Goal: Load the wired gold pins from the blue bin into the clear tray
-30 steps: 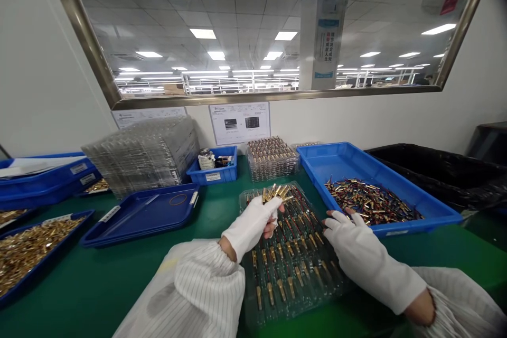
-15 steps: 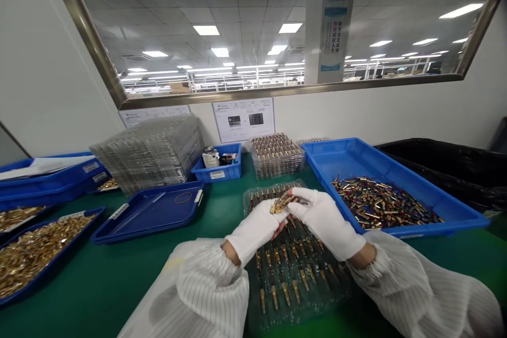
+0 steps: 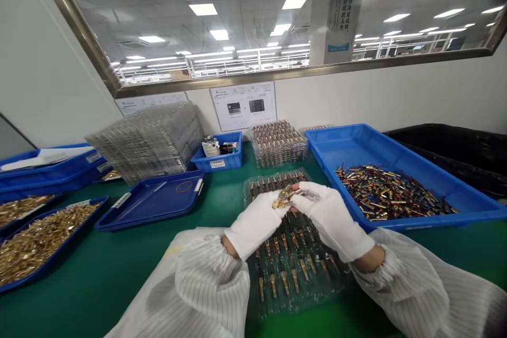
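My left hand (image 3: 259, 220), in a white glove that leaves fingertips bare, cups several small gold metal pins (image 3: 283, 198). From the right, my right hand (image 3: 327, 215), gloved the same way, closes its fingertips on the pins in the left palm; exactly which it grips is too small to tell. Beneath both hands lies a clear plastic tray (image 3: 291, 301) with rows of gold-tipped parts (image 3: 284, 281), some with dark red wire ends. The hands cover the middle of that tray.
Right of the tray, a large blue bin (image 3: 356, 142) holds a heap of wired gold parts. Filled clear trays (image 3: 279, 148) are stacked behind. To the left are stacked blue trays (image 3: 150, 203), a pile of clear trays (image 3: 146, 142) and a tray of gold pieces (image 3: 43, 237).
The view has tipped down a little, so the surroundings sit higher. Both hands stay together over the tray, the right fingers shifting slightly among the pins.
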Demonstrator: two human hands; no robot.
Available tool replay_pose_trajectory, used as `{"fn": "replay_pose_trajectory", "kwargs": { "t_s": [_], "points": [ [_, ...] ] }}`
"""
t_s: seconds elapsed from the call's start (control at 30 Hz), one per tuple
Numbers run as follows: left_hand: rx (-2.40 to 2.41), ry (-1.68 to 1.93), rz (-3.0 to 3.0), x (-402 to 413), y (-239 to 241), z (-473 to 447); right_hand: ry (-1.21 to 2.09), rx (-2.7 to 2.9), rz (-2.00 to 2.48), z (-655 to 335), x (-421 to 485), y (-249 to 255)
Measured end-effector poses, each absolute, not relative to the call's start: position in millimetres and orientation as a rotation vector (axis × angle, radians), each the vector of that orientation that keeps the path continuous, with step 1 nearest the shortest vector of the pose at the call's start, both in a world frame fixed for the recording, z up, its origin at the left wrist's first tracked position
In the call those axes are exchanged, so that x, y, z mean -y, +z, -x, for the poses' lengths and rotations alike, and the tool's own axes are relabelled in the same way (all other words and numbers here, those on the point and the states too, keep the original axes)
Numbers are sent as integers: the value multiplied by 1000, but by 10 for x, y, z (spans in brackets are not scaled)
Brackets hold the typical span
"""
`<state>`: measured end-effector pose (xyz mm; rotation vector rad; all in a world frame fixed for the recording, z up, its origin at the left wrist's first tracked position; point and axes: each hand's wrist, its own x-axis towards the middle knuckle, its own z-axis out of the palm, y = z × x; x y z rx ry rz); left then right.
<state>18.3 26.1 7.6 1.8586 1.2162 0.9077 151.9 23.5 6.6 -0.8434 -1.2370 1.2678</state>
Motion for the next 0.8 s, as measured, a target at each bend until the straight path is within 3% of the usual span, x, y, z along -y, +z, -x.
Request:
{"fn": "replay_pose_trajectory", "kwargs": {
  "t_s": [0.23,0.5,0.67,0.8],
  "points": [
    [-1130,724,-1765,-218,216,-121,1150,1374,993,-1622,-197,180],
    [-1208,783,-1728,-226,297,-44,867,1380,1119,-1658,-158,224],
    [-1250,965,-1599,-389,227,77,190,1594,1151,-1710,-103,152],
    [-1245,1090,-1324,-436,226,128,-243,2321,827,-1590,129,17]
  ]
}}
